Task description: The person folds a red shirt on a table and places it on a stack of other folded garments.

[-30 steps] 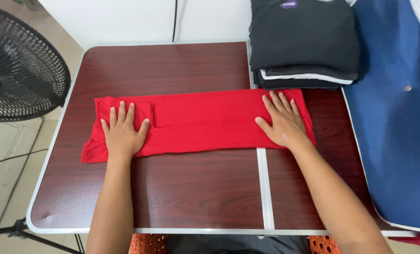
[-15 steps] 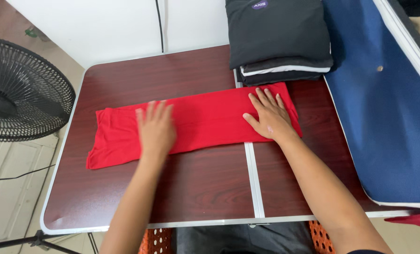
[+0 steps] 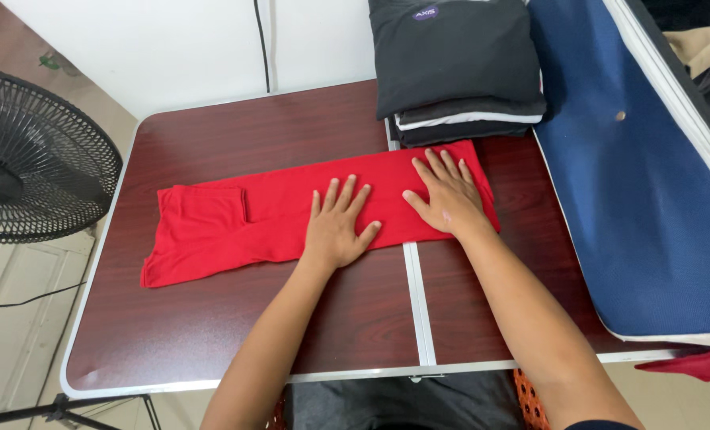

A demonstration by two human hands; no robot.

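A red garment (image 3: 236,219), folded into a long strip, lies flat across the dark wood-grain table (image 3: 236,310). My left hand (image 3: 337,224) rests flat on its middle, fingers spread. My right hand (image 3: 444,195) presses flat on the strip's right end, fingers apart. Neither hand grips the cloth. A folded sleeve shows at the strip's left end.
A stack of folded dark clothes (image 3: 454,68) sits at the table's far right corner, just behind the red strip. A blue suitcase lid (image 3: 641,183) lies along the right side. A black standing fan (image 3: 33,159) is left of the table.
My left hand slid along the red strip from its left end to the middle, close to my right hand. The right hand stayed on the right end.
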